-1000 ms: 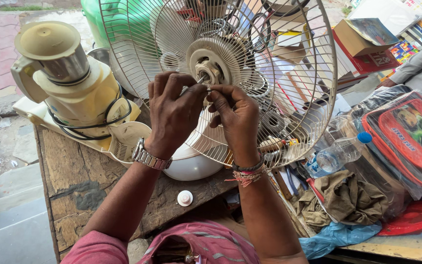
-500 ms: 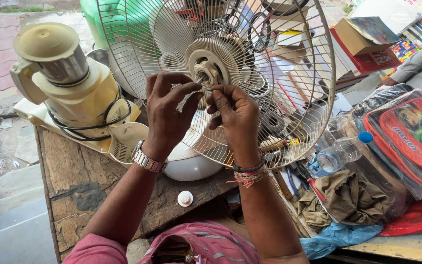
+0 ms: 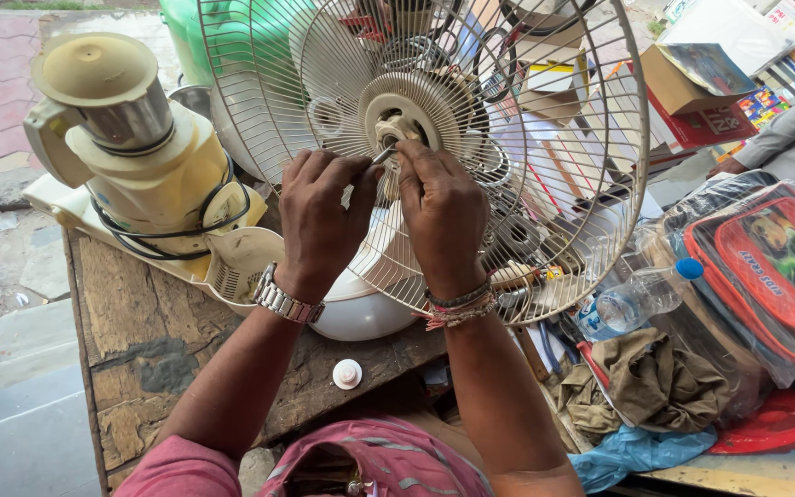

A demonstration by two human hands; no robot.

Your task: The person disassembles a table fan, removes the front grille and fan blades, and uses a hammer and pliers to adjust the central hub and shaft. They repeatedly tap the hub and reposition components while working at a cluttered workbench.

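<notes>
At the far left stands a cream plastic mixer-grinder with a steel jar (image 3: 126, 152), its black cord looped round the base, on a weathered wooden table (image 3: 131, 340). A small white plastic cap (image 3: 347, 374) lies on the boards near the table's edge.

The left hand (image 3: 319, 221), with a steel watch at the wrist, is closed in a pinch on a thin grey metal tool (image 3: 381, 156), whose tip meets the hub of the round white wire fan guard (image 3: 545, 184). The tool's long axis slants up and to the right, tip towards the hub. The right hand (image 3: 439, 216), with threads round the wrist, curls its fingers against the hub just beside the tool; whether it grips anything I cannot tell.

The guard sits at the middle of the view, tilted, its face turned towards the person, above a white rounded fan base (image 3: 361, 308).

The step appears to be work at the hub fastening; the next move likely calls for a steady tool tip.

Right of the guard lie a clear plastic bottle with a blue cap (image 3: 632, 299), a crumpled brown cloth (image 3: 655, 382) and a red zipped case in clear wrap (image 3: 766, 271).
</notes>
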